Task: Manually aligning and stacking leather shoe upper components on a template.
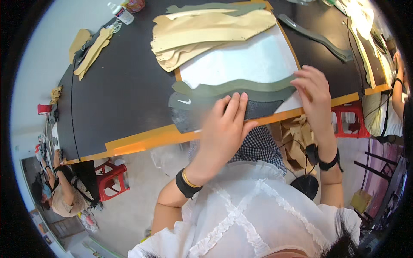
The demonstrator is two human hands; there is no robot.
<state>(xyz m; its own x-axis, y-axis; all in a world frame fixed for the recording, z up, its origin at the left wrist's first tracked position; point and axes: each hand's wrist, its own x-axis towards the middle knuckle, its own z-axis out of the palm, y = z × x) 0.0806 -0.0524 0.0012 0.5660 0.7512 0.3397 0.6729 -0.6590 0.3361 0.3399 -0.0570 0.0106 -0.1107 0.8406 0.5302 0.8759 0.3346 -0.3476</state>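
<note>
Stacked along the near table edge are long wavy cut pieces: a dark olive-green strip (pixel 241 87), a grey-green strip with a small white mark (pixel 189 102) and a black piece (pixel 262 110) nearest me. My left hand (pixel 224 124) lies over their middle, fingers stretched flat on the grey-green and black pieces. At the right end of the strips is my right hand (pixel 313 88), its thumb and fingertips pinching the tip of the olive-green strip. A white sheet (pixel 245 64) lies under and beyond these pieces. Part of the black piece is hidden by my left hand.
Beyond the sheet rests a pile of tan cut pieces (pixel 211 31). Another dark strip (pixel 316 38) lies at right. Far left are a white bottle (pixel 122 13) and more tan pieces (pixel 95 50). Orange tape (pixel 150 139) lines the table edge. Red stools (pixel 112 178) and other people are nearby.
</note>
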